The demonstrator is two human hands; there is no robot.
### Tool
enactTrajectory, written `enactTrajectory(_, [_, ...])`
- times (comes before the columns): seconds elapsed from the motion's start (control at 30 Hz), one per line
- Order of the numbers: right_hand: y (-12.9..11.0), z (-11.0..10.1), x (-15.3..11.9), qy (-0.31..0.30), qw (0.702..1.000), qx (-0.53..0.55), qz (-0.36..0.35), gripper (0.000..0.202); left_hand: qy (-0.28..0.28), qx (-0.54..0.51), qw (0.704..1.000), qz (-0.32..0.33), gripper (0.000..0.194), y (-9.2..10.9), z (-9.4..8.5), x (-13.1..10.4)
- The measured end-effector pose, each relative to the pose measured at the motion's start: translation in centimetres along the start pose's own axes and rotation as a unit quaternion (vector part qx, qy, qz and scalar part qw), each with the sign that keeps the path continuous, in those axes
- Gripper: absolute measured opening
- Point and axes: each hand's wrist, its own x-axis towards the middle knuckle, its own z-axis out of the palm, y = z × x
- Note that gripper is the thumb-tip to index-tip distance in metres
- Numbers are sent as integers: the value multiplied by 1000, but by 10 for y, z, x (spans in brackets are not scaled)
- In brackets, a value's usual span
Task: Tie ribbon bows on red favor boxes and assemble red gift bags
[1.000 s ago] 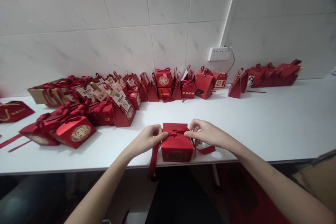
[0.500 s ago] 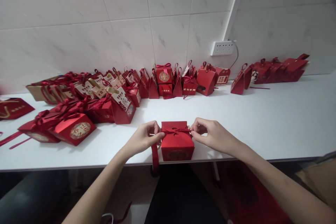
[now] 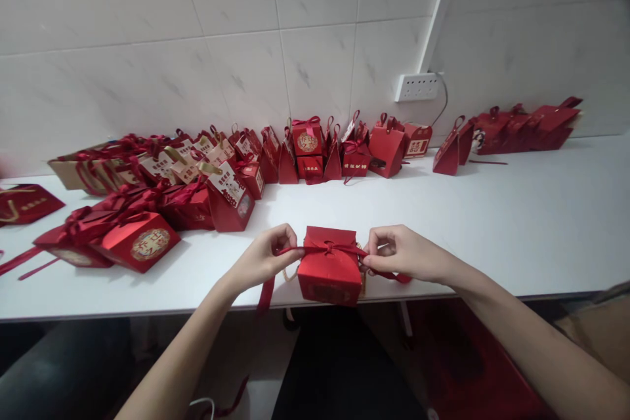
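Note:
A red gift box with a round emblem on its front stands at the table's front edge, between my hands. A dark red ribbon crosses its top and is knotted in the middle. My left hand pinches the ribbon just left of the box, and a tail of it hangs over the table edge. On the other side my right hand pinches the ribbon, whose loose end lies beneath the fingers. Gold cord shows at both sides of the box.
Finished-looking red boxes with bows lie to the left on the white table. A long row of red gift boxes stands along the tiled wall. A power strip hangs on the wall.
My hands have drawn slightly apart with the ribbon between them. The box has turned and tilted a little, and the ribbon's right end now shows.

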Motion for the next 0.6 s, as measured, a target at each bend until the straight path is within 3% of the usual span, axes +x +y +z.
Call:
enactTrajectory(0.13, [4,0,-1,-23,999,26,4,19,24,5,999,40,25,0,0,-1])
enactTrajectory(0.23, [3,0,0,-39,998,50,-10,25,25,-15,999,32,24,-1,-1,-1])
enactTrajectory(0.4, [1,4,0,-39,995,90,28,46,-56,-73,995,-25,28,-3,-2,-1])
enactTrajectory(0.5, [3,9,1,-67,991,103,57,51,-71,-111,991,-31,34,-3,0,-1])
enactTrajectory(0.6, [6,12,3,-108,989,89,40,49,-79,-118,989,-36,37,-1,1,0])
